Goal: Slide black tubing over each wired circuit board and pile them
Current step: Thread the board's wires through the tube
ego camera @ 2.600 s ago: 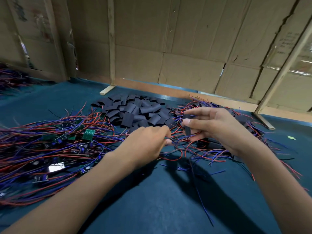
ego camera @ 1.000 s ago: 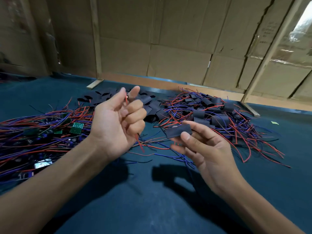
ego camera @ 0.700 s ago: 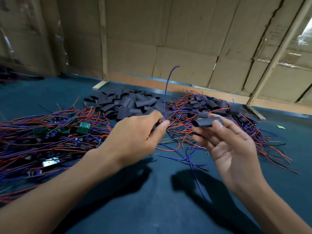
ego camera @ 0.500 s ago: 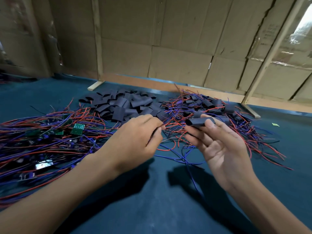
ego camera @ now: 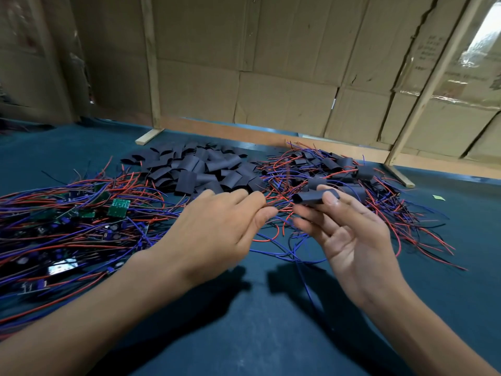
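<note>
The right hand is palm-up over the blue-green table, holding a short black tube btwn thumb and forefinger; the tube lies roughly level w/ its open end facing left. The other fingers spread loose below it.

The left hand is knuckles-up just left of the tube, fingers curled, thumb and forefinger tips pressed together near the tube's open end. Red and blue wires run from under those fingertips and trail down onto the table, but what exactly is pinched can't be made out; the fingers hide it.

Behind the left hand sits a heap of loose black tubes. To the right of that, behind the right hand, is a pile of sleeved boards w/ red and blue wires sticking out all round. Far left is a tangle of unsleeved wired boards; one green board shows on top of it.

A cardboard wall w/ wooden posts stands at the back edge of the table.
</note>
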The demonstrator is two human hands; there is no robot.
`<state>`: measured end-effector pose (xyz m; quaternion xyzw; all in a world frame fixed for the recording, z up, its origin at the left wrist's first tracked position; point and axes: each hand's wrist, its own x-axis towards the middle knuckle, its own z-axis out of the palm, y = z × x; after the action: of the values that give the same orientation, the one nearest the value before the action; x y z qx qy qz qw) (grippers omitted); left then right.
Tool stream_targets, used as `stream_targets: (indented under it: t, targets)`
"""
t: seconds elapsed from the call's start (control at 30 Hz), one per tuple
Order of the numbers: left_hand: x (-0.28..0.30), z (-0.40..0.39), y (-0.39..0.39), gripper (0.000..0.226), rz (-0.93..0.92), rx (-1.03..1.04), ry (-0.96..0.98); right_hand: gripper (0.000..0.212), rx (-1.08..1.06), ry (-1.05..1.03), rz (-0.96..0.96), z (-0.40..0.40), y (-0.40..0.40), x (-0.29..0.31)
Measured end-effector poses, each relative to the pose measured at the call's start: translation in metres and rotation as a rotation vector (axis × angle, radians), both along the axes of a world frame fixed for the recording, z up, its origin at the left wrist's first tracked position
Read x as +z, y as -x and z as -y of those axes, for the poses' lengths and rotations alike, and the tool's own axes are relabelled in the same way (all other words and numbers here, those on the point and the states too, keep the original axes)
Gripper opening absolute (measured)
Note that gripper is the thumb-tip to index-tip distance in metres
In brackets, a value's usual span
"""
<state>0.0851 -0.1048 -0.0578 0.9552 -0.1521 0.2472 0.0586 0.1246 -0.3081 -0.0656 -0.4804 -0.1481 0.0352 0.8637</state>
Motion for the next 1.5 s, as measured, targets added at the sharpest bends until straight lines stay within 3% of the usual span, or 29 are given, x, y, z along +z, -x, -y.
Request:
stream_targets:
  t: [0.07,0.17,0.2,0.3,0.4,0.5,0.6,0.77,0.9,1.1,1.23,1.33,1.5]
  targets:
    - [0.001,-0.002,-0.004,0.046,0.004,-0.006,-0.077,0.018,-0.006,-0.001,-0.004,0.001,-0.001,0.000]
    - [-0.006,-0.008,-0.008,0.040,0.026,-0.105,-0.007,0.020,-0.018,0.003,-0.022,0.001,-0.002,-0.001]
    - [-0.008,-0.009,-0.008,0.039,0.011,-0.162,0.061,0.017,-0.020,0.023,-0.030,0.001,-0.002,-0.002]
    - [-0.013,-0.010,-0.010,0.066,-0.063,-0.291,0.349,0.016,-0.028,0.099,-0.056,-0.001,0.000,-0.003]
    - [-0.015,-0.004,-0.009,0.048,-0.083,-0.307,0.587,0.020,-0.001,0.105,-0.078,-0.003,0.002,-0.002]
    - [-0.012,-0.002,-0.008,0.049,-0.291,-0.317,0.731,0.020,0.070,0.015,-0.083,-0.003,0.004,0.000]
    - [-0.012,-0.002,-0.008,0.051,-0.314,-0.337,0.738,0.021,0.106,-0.026,-0.080,-0.005,0.005,0.002]
    - [-0.011,-0.005,-0.009,0.029,-0.022,-0.346,0.527,0.027,0.139,-0.087,-0.121,-0.003,0.005,0.004]
    - [-0.013,-0.007,-0.011,0.024,0.077,-0.343,0.509,0.026,0.137,-0.093,-0.123,-0.003,0.005,0.004]
    - [-0.011,-0.005,-0.009,0.025,-0.046,-0.272,0.739,0.008,0.091,-0.053,-0.055,-0.004,0.005,0.003]
    - [-0.011,-0.004,-0.007,0.024,-0.099,-0.282,0.753,0.011,0.096,-0.030,-0.028,-0.004,0.005,0.000]
    - [-0.011,-0.002,-0.006,0.025,-0.118,-0.297,0.753,0.025,0.095,-0.014,-0.008,-0.005,0.003,-0.002]
    - [-0.011,-0.002,-0.006,0.024,-0.111,-0.304,0.758,0.017,0.080,-0.043,-0.026,-0.005,0.004,-0.002]
